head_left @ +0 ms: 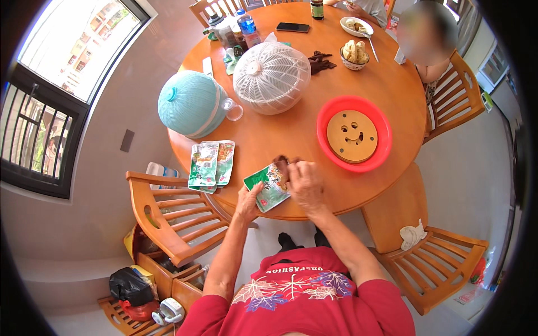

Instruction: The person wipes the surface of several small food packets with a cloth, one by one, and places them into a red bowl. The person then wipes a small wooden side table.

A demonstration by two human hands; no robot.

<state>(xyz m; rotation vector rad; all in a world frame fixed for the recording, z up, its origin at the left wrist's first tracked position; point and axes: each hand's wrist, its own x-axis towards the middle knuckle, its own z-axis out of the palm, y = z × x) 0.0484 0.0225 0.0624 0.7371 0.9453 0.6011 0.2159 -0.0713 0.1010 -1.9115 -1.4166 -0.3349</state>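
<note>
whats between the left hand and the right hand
A green food packet, gripped by the left hand, lies between it and the right hand; the head view shows this.

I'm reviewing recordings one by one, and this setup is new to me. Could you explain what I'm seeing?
There's no machine here: these are a person's own bare hands. The single picture comes from a wide fisheye camera worn on the head and looking down, so straight edges bend toward the rim. The left hand holds a green packet; the right hand is at its upper end, by something dark brown that is too unclear to name. On the round table lie more green packets at left, a red basin containing a yellow disc at right, and, farther back, a blue mesh dome and a white one.
</note>
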